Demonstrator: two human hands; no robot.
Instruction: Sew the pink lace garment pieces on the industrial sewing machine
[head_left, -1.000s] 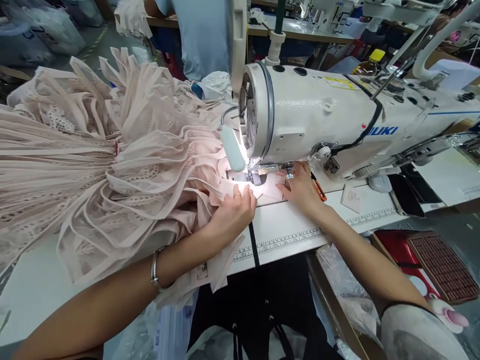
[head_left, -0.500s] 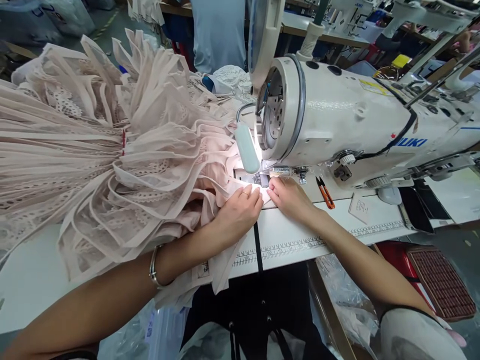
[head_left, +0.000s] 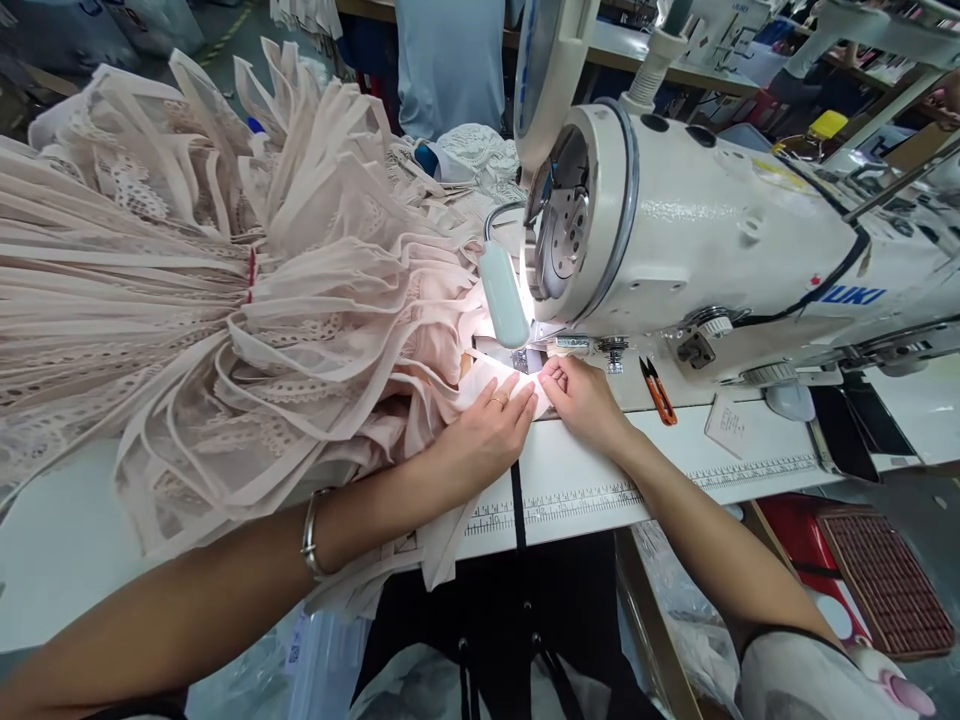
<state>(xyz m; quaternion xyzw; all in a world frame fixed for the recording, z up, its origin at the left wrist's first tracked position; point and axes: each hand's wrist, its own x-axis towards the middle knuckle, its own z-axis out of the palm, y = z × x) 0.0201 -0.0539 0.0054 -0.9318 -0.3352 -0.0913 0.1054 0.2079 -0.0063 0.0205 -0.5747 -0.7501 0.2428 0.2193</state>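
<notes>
Under the needle area of the sewing machine [head_left: 690, 240] lies the edge of a pale pink fabric piece [head_left: 480, 378], brightly lit. My left hand [head_left: 495, 425] rests flat on this fabric with its fingers stretched out. Just to the right, my right hand [head_left: 581, 400] pinches the fabric's right edge between thumb and fingers. A small pale green lamp [head_left: 504, 295] hangs by the needle, hiding part of it. To the left spreads a large heap of pale pink lace-trimmed garment pieces [head_left: 315, 280], gathered by a red tie [head_left: 252, 275].
Orange thread snips [head_left: 658, 392] lie right of my right hand, beside a small paper card [head_left: 726, 425]. A printed ruler [head_left: 570, 502] runs along the table's front edge. A dark phone-like object [head_left: 844, 430] lies farther right. A person in light blue [head_left: 450, 65] is beyond the machine.
My left hand's fingers have spread a little over the fabric, and more of the fabric shows in front of the needle. The camera view has shifted slightly.
</notes>
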